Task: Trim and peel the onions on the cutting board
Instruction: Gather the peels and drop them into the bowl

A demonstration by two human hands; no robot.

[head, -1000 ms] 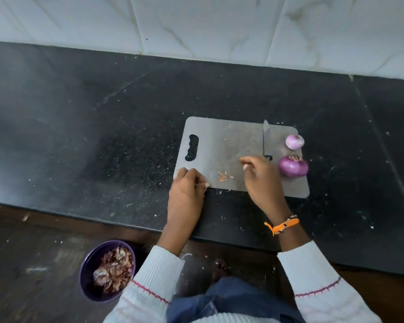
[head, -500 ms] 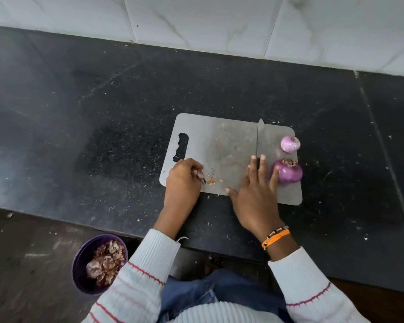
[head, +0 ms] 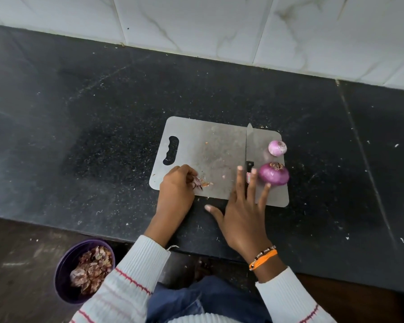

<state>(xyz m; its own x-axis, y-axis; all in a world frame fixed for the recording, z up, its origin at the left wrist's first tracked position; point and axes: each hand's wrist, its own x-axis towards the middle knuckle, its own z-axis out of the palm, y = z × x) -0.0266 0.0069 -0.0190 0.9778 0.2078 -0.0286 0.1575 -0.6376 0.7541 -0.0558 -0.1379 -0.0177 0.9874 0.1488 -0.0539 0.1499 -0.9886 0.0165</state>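
A grey cutting board (head: 208, 145) lies on the black counter. Two purple onions sit at its right end: a small pale one (head: 277, 148) and a larger one (head: 273, 174) nearer me. A knife (head: 249, 145) lies between them and the board's middle, blade pointing away. My left hand (head: 176, 185) is curled over onion peel scraps (head: 202, 182) at the board's near left edge. My right hand (head: 240, 215) is spread flat, fingers straight, over the knife handle and board's near edge, its fingertips just short of the larger onion.
A purple bowl (head: 64, 271) full of onion peels stands on the floor at lower left, below the counter edge. A white tiled wall (head: 219, 24) runs along the back. Small crumbs dot the counter (head: 79, 136).
My right hand has opened from a curled pose to spread fingers and slid toward the board's near edge. My left hand has gathered peel scraps on the board's near left.
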